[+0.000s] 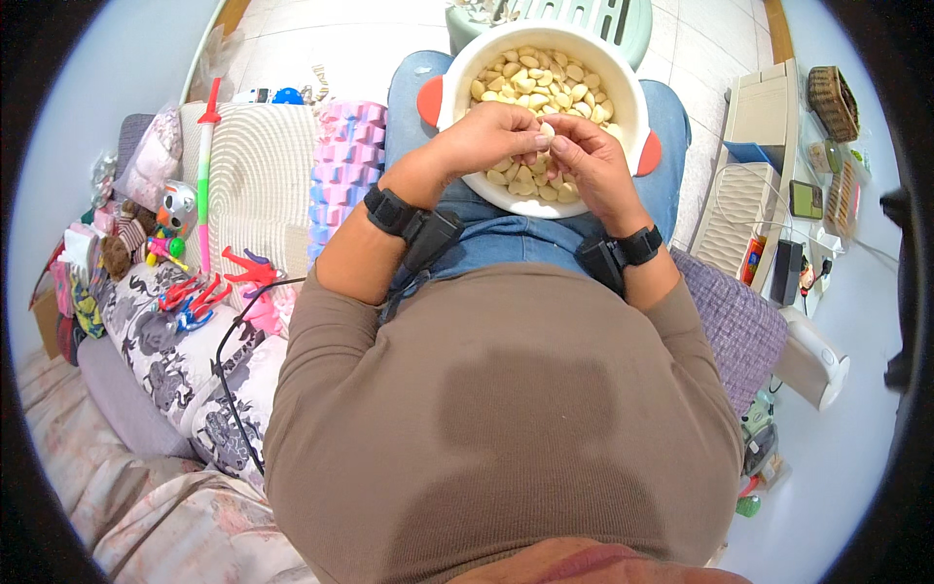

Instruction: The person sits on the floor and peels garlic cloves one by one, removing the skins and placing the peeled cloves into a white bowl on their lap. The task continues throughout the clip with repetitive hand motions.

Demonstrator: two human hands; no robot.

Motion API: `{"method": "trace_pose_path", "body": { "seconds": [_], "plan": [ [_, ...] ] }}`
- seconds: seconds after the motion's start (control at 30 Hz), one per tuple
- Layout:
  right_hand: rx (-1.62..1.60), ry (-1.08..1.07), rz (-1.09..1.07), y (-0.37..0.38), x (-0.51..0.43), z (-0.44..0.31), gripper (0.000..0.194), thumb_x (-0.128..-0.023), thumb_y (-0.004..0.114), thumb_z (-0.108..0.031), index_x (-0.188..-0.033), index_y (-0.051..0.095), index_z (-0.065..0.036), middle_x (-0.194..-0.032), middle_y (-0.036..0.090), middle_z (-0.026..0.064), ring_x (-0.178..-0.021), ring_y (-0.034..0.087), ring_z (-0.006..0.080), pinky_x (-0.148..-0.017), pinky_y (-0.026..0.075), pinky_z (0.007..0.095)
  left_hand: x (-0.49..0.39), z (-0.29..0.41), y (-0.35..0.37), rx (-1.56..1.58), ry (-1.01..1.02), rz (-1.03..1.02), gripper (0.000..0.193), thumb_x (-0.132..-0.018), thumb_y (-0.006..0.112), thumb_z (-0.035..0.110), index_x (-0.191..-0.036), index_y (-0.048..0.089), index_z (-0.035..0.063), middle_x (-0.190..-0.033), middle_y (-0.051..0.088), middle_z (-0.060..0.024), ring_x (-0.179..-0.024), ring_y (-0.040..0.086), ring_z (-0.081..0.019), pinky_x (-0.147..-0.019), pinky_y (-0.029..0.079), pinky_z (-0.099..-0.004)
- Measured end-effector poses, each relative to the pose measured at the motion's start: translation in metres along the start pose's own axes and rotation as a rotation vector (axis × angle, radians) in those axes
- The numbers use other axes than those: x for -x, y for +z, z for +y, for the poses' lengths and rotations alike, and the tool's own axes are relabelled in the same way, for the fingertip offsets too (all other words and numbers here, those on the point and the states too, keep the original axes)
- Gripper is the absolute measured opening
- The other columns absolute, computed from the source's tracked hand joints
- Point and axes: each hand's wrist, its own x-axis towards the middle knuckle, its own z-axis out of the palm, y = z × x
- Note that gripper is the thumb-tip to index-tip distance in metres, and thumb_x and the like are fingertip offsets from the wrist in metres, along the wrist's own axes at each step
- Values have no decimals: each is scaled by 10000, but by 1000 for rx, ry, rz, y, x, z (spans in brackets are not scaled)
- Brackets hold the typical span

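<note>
A white basin (635,95) with red-orange handles rests on my lap, holding many pale, teardrop-shaped pieces that look like garlic cloves (540,80). Over its near half, my left hand (492,135) and my right hand (587,157) meet at the fingertips. Pinched between them is one pale clove (547,131), with both thumbs against it. The curled fingers hide part of the clove and some of the pieces below. Each wrist wears a black strap with a dark device.
Beyond the basin stands a pale green slatted stool (642,29) with dry peels (485,11) on it. At left, a pink-blue foam roller (346,175) and toys (252,266) lie on the sofa (255,168). A cluttered white shelf (803,219) stands at right.
</note>
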Motion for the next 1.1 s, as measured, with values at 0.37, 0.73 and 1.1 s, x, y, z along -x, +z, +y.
{"method": "trace_pose_path", "body": {
  "seconds": [0.37, 0.73, 1.1],
  "plan": [
    [-295, 117, -133, -17, -5, 3, 219, -932, 599, -139, -1103, 583, -3, -958, 635, 63, -777, 610, 99, -675, 551, 256, -2, -1, 4, -38, 4, 5, 236, -903, 659, 240, -838, 648, 13, -705, 616, -8, -647, 546, -64, -575, 434, -204],
    [-503, 207, -59, -22, -7, 6, 225, -939, 602, -174, -1088, 588, -6, -884, 590, 23, -710, 532, 73, -610, 504, 245, -3, -8, 16, 53, 192, 94, 211, -926, 620, 213, -863, 637, 13, -743, 624, -7, -685, 558, -72, -625, 454, -208],
    [-622, 180, -101, -23, -8, 7, 247, -960, 574, -208, -1075, 582, 11, -890, 581, 53, -697, 525, 73, -639, 531, 253, -6, -13, 25, 159, 216, 219, 161, -929, 616, 155, -938, 637, -5, -842, 648, -30, -787, 593, -80, -705, 488, -219]
  ]
}}
